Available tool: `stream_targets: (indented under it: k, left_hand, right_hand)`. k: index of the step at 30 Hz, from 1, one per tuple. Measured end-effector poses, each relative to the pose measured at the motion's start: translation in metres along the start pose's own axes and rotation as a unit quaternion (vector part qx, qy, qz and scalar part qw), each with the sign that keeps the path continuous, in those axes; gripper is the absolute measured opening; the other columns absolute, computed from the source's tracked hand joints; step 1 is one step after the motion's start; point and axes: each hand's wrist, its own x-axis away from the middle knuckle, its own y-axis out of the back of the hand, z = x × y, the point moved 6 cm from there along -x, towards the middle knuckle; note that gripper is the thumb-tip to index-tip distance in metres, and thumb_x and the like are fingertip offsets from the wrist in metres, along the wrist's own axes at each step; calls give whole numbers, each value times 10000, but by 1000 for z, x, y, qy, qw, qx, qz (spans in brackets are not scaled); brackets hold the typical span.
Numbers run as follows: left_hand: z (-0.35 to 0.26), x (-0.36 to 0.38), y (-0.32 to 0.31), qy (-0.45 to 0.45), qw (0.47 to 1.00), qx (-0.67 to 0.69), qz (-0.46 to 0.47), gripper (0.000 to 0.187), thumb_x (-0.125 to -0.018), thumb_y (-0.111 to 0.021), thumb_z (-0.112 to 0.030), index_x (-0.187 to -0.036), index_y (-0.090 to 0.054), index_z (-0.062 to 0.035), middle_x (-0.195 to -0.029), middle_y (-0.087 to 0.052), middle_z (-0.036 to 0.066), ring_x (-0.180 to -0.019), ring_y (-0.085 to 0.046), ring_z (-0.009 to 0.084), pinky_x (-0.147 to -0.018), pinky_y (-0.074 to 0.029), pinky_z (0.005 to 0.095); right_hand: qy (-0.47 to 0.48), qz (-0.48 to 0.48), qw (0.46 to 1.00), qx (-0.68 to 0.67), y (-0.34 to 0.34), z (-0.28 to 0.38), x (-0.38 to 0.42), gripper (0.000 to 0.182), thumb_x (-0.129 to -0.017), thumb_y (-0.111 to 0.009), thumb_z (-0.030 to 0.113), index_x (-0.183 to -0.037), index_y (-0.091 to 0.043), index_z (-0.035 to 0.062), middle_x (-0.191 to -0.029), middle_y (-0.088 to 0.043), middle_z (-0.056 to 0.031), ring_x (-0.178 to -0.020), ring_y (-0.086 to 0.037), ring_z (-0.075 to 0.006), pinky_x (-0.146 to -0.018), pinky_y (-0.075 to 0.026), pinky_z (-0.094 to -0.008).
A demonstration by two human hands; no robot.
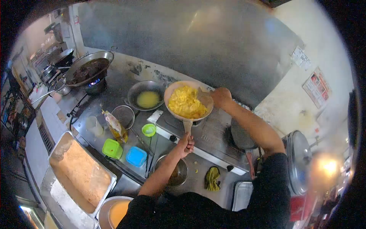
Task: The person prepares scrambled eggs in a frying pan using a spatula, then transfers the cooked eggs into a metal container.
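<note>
My left hand (185, 145) is closed round the handle of a light-coloured frying pan (167, 100) over the stove (213, 139). Yellow scrambled egg (185, 101) fills much of the pan. At the pan's right rim my right hand (222, 97) is closed on a flat brownish spatula (204, 97), whose blade reaches into the pan beside the egg. Just left of the pan stands a wok (133, 93) with yellowish liquid (148, 99) in it. Below my left forearm sits a metal bowl (183, 177), partly hidden.
A large wok of dark liquid (89, 70) sits over a blue flame at the back left. Nearby are a strainer (124, 116), an oil bottle (116, 128), green and blue containers (136, 156), a breading tray (82, 168), a yellow-black cloth (212, 178) and a dark pan (243, 133).
</note>
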Motion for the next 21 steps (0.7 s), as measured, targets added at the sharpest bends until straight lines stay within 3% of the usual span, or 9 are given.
stream_targets:
  k: [4,6,8,13,15,18,20,21]
  left_hand:
    - [-2,6,-9,17,1000,8,21,362,-905,-375,-496,-808,-415,-149,-542,-303,-61,-419,-258,65,-399,-252,229]
    - [-1,5,-10,23,999,14,26,358,-888,-413,-500,-797,-420,-154,-538,-291,-67,-421,-261,60,-386,-242,222]
    - [6,7,-6,35,999,28,22,357,-871,-451,-504,-786,-425,-158,-534,-279,-72,-423,-265,54,-373,-233,214]
    - [-1,8,-15,3,1000,-9,-15,391,-885,-403,-522,-770,-426,-150,-529,-254,-77,-417,-239,56,-384,-218,210]
    - [1,5,-13,-6,1000,-19,-12,399,-886,-394,-528,-765,-422,-149,-526,-245,-78,-415,-234,57,-383,-217,210]
    - [-5,4,-12,2,1000,-19,3,380,-909,-359,-495,-756,-382,-148,-519,-229,-62,-405,-216,64,-387,-230,225]
    - [-2,2,-13,40,999,16,-4,396,-904,-355,-514,-756,-378,-147,-513,-221,-60,-405,-212,69,-372,-203,222]
    - [-3,-1,-12,32,999,-16,-21,405,-901,-352,-523,-753,-376,-147,-515,-217,-60,-405,-205,74,-363,-192,218]
  right_hand:
    - [-9,98,995,-1,100,22,63,237,-808,-476,187,-869,-655,45,-868,-654,-141,-830,-638,-285,-657,-510,-397]
    - [55,147,988,10,109,36,81,261,-811,-506,232,-900,-660,40,-923,-653,-138,-827,-640,-299,-663,-517,-414]
    - [27,119,991,-48,60,49,71,263,-815,-503,226,-907,-655,32,-920,-650,-141,-826,-639,-303,-656,-518,-418]
    - [-64,55,984,-155,-33,78,42,274,-811,-522,224,-917,-641,2,-889,-646,-152,-805,-638,-303,-641,-520,-422]
    - [-135,46,976,-162,-47,57,25,247,-785,-521,162,-949,-634,16,-919,-642,-154,-831,-635,-300,-674,-509,-413]
    - [-133,51,970,-195,-45,10,14,247,-770,-530,181,-930,-642,29,-877,-647,-159,-824,-636,-294,-688,-502,-410]
    - [14,134,989,-59,-1,5,20,290,-708,-600,288,-835,-671,38,-870,-651,-150,-827,-633,-295,-706,-505,-409]
    - [16,125,991,-53,26,5,24,290,-708,-600,288,-835,-671,38,-870,-651,-150,-827,-633,-295,-706,-505,-409]
